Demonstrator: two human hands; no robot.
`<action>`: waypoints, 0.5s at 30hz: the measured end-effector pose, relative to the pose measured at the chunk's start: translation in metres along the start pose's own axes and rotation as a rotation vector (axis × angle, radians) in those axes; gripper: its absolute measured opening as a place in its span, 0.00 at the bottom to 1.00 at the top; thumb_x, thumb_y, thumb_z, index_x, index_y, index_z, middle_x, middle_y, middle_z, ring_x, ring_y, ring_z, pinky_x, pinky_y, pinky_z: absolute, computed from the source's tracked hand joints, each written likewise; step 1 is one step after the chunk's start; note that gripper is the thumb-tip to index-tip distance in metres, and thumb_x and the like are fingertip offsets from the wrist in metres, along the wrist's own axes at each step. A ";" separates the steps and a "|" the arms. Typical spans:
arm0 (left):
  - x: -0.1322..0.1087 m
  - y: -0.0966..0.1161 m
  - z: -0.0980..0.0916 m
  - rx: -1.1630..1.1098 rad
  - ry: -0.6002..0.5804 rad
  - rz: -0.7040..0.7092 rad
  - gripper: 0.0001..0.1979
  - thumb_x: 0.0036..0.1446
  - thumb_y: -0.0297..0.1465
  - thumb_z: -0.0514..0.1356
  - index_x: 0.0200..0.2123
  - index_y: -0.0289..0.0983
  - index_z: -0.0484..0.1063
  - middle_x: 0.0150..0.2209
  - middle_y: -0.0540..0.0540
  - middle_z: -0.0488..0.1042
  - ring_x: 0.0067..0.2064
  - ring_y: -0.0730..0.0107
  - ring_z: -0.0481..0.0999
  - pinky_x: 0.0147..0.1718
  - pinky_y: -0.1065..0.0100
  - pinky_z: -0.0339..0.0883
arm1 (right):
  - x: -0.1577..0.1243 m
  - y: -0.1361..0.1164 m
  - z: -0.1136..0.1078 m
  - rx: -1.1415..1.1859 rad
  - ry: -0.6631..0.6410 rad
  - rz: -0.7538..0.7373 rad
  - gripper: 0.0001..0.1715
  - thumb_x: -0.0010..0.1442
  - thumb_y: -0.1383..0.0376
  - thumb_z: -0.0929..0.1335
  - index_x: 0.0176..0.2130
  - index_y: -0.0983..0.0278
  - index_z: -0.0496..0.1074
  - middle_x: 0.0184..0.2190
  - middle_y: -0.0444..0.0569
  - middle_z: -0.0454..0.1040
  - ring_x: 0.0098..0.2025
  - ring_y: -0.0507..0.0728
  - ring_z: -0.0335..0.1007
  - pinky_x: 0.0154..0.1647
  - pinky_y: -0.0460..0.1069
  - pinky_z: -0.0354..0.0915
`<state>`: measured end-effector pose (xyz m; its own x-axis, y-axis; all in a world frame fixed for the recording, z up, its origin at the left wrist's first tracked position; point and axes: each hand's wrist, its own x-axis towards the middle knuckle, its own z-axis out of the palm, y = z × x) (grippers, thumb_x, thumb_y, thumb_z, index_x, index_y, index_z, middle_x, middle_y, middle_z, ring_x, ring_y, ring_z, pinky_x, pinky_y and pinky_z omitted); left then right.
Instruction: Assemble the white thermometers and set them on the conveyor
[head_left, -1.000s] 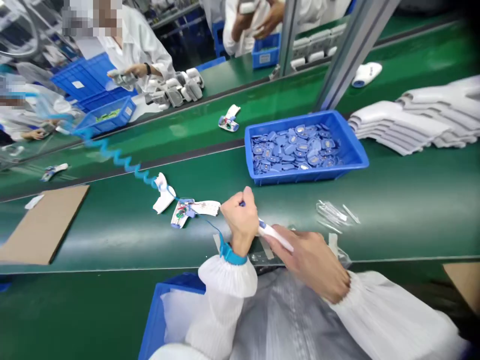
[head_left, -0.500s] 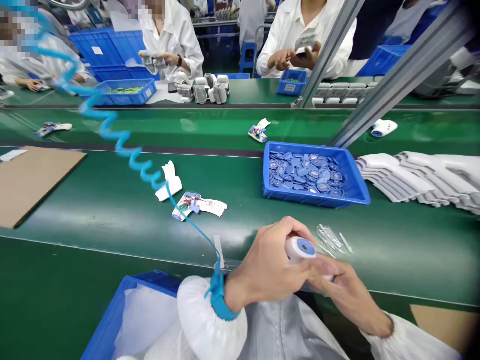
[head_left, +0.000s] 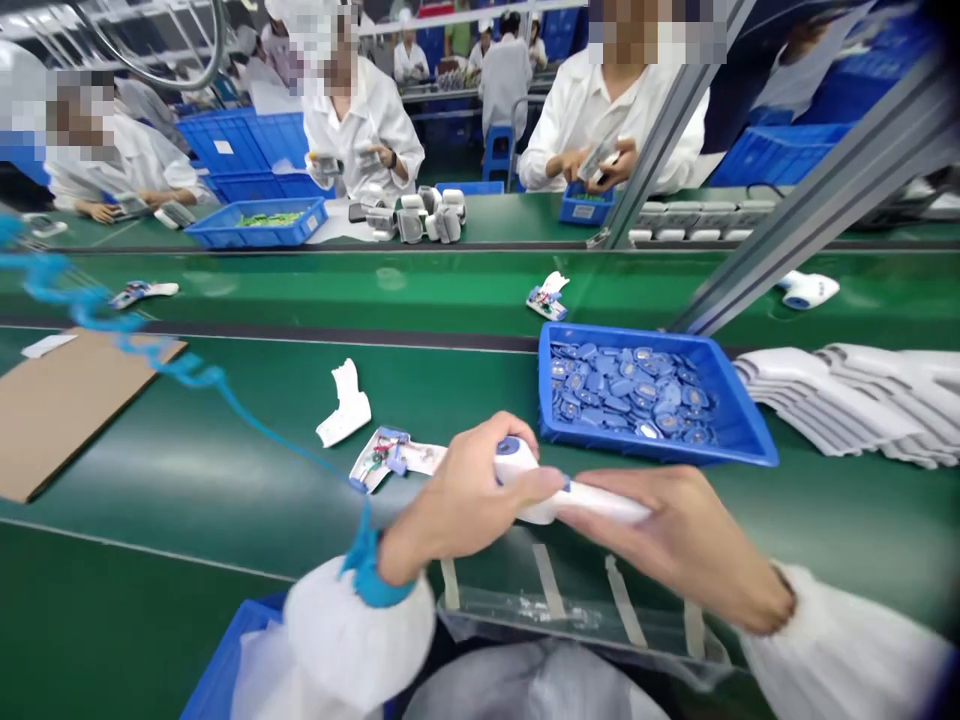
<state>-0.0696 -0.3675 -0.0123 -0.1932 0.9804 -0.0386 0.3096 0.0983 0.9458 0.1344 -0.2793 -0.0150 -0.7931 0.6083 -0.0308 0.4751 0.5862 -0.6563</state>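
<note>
Both my hands grip a white thermometer-shaped device (head_left: 570, 498) with a blue ring at its head, held above the near edge of the green belt (head_left: 225, 430). My left hand (head_left: 457, 495) wraps around the head end, thumb on top. My right hand (head_left: 675, 535) clasps the handle end from the right. A blue coiled wrist strap (head_left: 367, 560) runs from my left wrist off to the left. Just beyond my left hand lie an opened half shell with a circuit board (head_left: 390, 457) and a white shell half (head_left: 343, 405).
A blue tray (head_left: 735, 425) of small blue parts stands right of centre, with stacked white shells (head_left: 847, 400) further right. Cardboard (head_left: 60, 405) lies at the left. A blue bin with a plastic bag (head_left: 225, 670) sits below me. Several workers in white coats sit across the far belt.
My hands have lifted the device and turned it level, the right hand sliding along the handle. The camera has tilted up, and the coiled cord has swung lower and left.
</note>
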 end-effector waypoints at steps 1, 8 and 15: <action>0.002 0.001 -0.017 0.018 -0.080 -0.042 0.10 0.57 0.39 0.66 0.37 0.39 0.74 0.28 0.51 0.74 0.28 0.72 0.69 0.26 0.71 0.59 | 0.021 0.001 -0.017 0.045 -0.062 0.002 0.19 0.64 0.48 0.68 0.33 0.55 0.82 0.25 0.41 0.79 0.27 0.54 0.74 0.27 0.48 0.67; 0.038 -0.016 -0.088 -0.343 0.092 -0.414 0.12 0.58 0.38 0.66 0.33 0.34 0.73 0.20 0.49 0.71 0.20 0.76 0.68 0.21 0.74 0.63 | 0.202 0.065 -0.092 -0.244 0.209 0.197 0.27 0.64 0.49 0.67 0.45 0.68 0.81 0.40 0.57 0.82 0.41 0.60 0.78 0.43 0.53 0.65; 0.097 -0.042 -0.095 -0.597 0.451 -0.518 0.07 0.59 0.28 0.66 0.32 0.28 0.74 0.31 0.38 0.76 0.30 0.70 0.76 0.31 0.68 0.75 | 0.283 0.137 -0.069 -0.349 0.232 0.314 0.29 0.57 0.47 0.72 0.20 0.66 0.69 0.31 0.63 0.78 0.41 0.62 0.77 0.40 0.55 0.66</action>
<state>-0.1900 -0.2931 -0.0251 -0.5585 0.6661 -0.4944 -0.4272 0.2799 0.8597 0.0015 0.0104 -0.0617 -0.5054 0.8628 0.0076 0.8068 0.4757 -0.3505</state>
